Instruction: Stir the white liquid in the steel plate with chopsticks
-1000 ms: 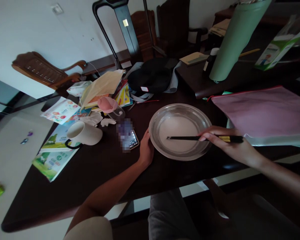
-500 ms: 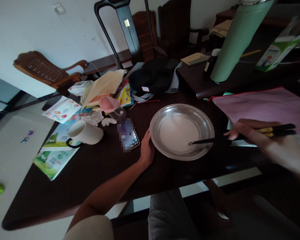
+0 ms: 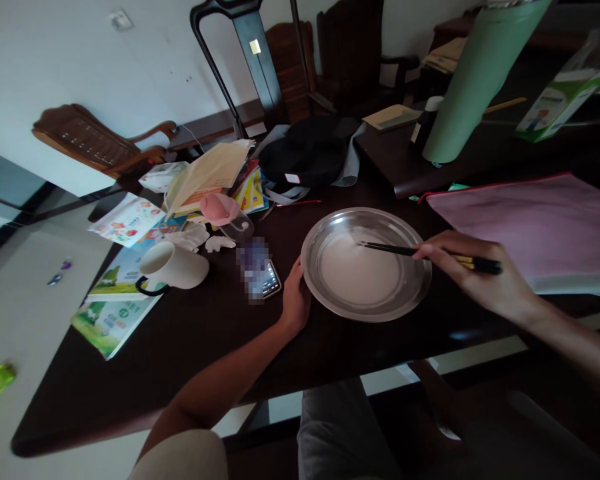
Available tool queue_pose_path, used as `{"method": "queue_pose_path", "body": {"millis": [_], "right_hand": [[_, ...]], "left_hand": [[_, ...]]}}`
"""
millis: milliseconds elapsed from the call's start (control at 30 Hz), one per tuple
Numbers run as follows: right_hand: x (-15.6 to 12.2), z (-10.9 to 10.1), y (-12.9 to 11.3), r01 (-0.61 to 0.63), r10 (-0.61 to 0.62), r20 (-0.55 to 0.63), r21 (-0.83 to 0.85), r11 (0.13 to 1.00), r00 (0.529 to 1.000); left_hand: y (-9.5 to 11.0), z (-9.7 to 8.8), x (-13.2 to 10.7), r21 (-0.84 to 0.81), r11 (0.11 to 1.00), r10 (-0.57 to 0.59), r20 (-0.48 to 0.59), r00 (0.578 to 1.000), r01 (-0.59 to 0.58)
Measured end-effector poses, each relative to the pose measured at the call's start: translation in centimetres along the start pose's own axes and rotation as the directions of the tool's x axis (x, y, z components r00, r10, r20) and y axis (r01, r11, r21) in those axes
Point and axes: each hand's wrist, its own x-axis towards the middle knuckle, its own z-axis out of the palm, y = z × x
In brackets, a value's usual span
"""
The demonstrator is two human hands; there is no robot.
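Note:
A round metal dish [image 3: 414, 297] holding pale liquid sits on the dark table in front of me. My right hand [image 3: 477, 280] is closed round a pair of black chopsticks [image 3: 390, 249], whose tips reach over the upper middle of the dish. My left hand [image 3: 294, 300] rests against the dish's left rim, fingers curled along it. A phone [image 3: 265, 277] lies just left of that hand.
A white mug [image 3: 175, 267] lies on its side on booklets at the left. Papers, a pink cup [image 3: 219, 209] and a black bag [image 3: 305, 153] crowd the far side. A pink folder [image 3: 535, 220] lies at the right, a green roll [image 3: 473, 80] behind it. Wooden chairs stand beyond.
My right hand swung the chopsticks from the dish's middle out to its right edge, then back in toward the upper middle. My left hand stayed on the rim.

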Motion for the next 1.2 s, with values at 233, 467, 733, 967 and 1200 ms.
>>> {"method": "queue_pose_path", "body": {"millis": [233, 467, 733, 967, 1200], "right_hand": [[-1.3, -3.9, -2.0, -0.162, 0.162, -0.011, -0.157, 0.974, 0.987], [-1.2, 0.5, -0.9, 0.016, -0.033, 0.194, 0.090, 0.996, 0.980], [-0.1, -1.0, 0.4, 0.004, -0.004, 0.002, -0.062, 0.998, 1.000], [-1.1, -3.3, -1.6, -0.062, 0.071, 0.091, -0.100, 0.993, 0.993], [-0.6, 1.4, 0.2, 0.091, -0.108, 0.148, 0.118, 0.989, 0.983]], "left_hand": [[-0.1, 0.1, 0.0, -0.009, 1.000, 0.007, -0.007, 1.000, -0.007], [-0.1, -0.1, 0.1, -0.004, 1.000, 0.005, 0.002, 1.000, -0.005], [0.0, 0.0, 0.1, -0.009, 1.000, 0.001, -0.009, 1.000, -0.001], [-0.1, 0.0, 0.0, -0.003, 1.000, 0.015, 0.000, 1.000, -0.015], [-0.1, -0.1, 0.1, 0.005, 1.000, -0.007, -0.002, 1.000, 0.007]]}}
